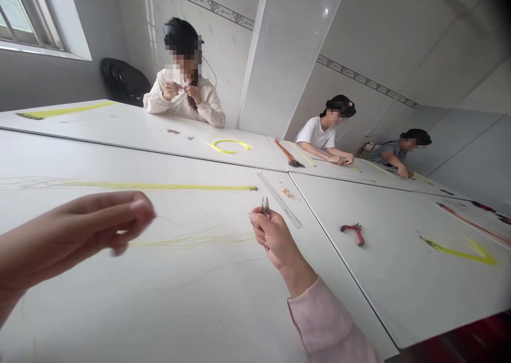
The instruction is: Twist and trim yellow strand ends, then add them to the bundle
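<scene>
I see a white worktop [179,310] from head height, with two bare hands above it. My left hand [99,219], slightly blurred, is raised with its fingertips pinched together; a fine thread [166,220] trails from them toward the right. My right hand [273,232], below a pink sleeve [327,320], is curled firmly around a pair of snips [263,206], their metal blades pointing up and slightly parted. Between my hands, loose yellow strands [171,241] lie across the worktop. Beyond them, a longer yellow bundle [179,187] ends in a dark tip near a clear ruler [279,200], with small orange pieces [287,194] just beside it. Red-handled pliers [360,235] rest farther right. Across from me, three co-workers in black caps sit, the nearest [181,99] holding both hands close together.
</scene>
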{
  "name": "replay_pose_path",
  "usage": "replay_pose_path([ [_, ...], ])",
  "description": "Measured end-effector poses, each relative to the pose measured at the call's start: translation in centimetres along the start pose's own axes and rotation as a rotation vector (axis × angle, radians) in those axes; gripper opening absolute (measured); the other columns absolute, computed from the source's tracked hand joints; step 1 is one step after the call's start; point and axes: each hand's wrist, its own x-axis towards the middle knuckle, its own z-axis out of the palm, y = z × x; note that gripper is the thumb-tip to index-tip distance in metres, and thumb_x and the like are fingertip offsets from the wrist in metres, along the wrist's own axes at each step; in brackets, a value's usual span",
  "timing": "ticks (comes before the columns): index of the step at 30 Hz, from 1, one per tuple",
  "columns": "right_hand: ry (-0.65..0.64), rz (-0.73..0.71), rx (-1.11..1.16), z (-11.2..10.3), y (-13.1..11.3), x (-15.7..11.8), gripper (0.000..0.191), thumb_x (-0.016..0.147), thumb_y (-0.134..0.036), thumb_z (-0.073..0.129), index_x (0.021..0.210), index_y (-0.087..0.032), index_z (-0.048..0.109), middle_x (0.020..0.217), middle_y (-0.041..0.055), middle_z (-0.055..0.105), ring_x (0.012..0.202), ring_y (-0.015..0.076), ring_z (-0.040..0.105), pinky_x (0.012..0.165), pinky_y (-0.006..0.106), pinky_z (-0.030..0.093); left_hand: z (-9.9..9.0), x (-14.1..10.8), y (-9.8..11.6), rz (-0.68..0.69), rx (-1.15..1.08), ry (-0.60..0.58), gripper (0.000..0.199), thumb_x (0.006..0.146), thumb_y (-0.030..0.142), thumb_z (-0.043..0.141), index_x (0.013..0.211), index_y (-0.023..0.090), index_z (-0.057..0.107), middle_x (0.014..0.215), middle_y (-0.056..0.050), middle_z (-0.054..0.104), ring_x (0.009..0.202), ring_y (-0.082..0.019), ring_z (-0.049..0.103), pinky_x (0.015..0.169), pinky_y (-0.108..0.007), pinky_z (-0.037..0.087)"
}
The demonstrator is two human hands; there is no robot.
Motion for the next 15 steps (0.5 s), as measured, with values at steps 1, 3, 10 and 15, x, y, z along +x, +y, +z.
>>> replay_pose_path([
  [1, -0.001, -0.002, -0.004, 0.2, 0.1, -0.1, 0.019, 0.071, -0.026, 0.062, 0.069, -0.02, 0.044, 0.052, -0.0099, 0.023, 0.045, 0.0053, 0.013, 0.04, 0.022, 0.01, 0.3, 0.4, -0.1, -0.031, 0.05, -0.012, 0.045, 0.076, 0.062, 0.048, 0.091, 0.022, 0.065, 0.089, -0.004, 0.066, 0.071, -0.02, 0.058, 0.067, -0.036, 0.052],
  [3, -0.004, -0.002, -0.009, 0.7, 0.3, -0.2, 0.018, 0.071, -0.027, 0.063, 0.07, -0.019, 0.046, 0.053, -0.0095, 0.024, 0.045, 0.0052, 0.014, 0.04, 0.022, 0.01, 1.9, 0.9, 0.1, -0.03, 0.196, 0.07, 0.047, 0.072, 0.063, 0.053, 0.099, 0.025, 0.063, 0.113, -0.005, 0.062, 0.088, -0.026, 0.059, 0.082, -0.043, 0.048],
  [10, -0.027, 0.049, 0.003, 2.5, 1.8, -0.8, 0.019, 0.073, -0.029, 0.064, 0.07, -0.019, 0.049, 0.051, -0.0092, 0.026, 0.045, 0.0055, 0.018, 0.041, 0.022, 0.015, 9.9, -0.6, 2.5, 0.055, -0.17, -0.052, 0.04, 0.079, 0.057, 0.052, 0.11, 0.033, 0.057, 0.12, -0.001, 0.061, 0.095, -0.024, 0.061, 0.082, -0.035, 0.049],
  [15, -0.032, 0.079, 0.0, 3.1, 3.1, -1.0, 0.021, 0.075, -0.032, 0.064, 0.069, -0.018, 0.05, 0.052, -0.0085, 0.028, 0.046, 0.0055, 0.019, 0.042, 0.022, 0.016, 12.0, -1.6, 2.7, -0.066, -0.554, -0.202, 0.03, 0.081, 0.052, 0.053, 0.099, 0.029, 0.06, 0.095, 0.0, 0.065, 0.092, -0.018, 0.059, 0.081, -0.029, 0.047],
])
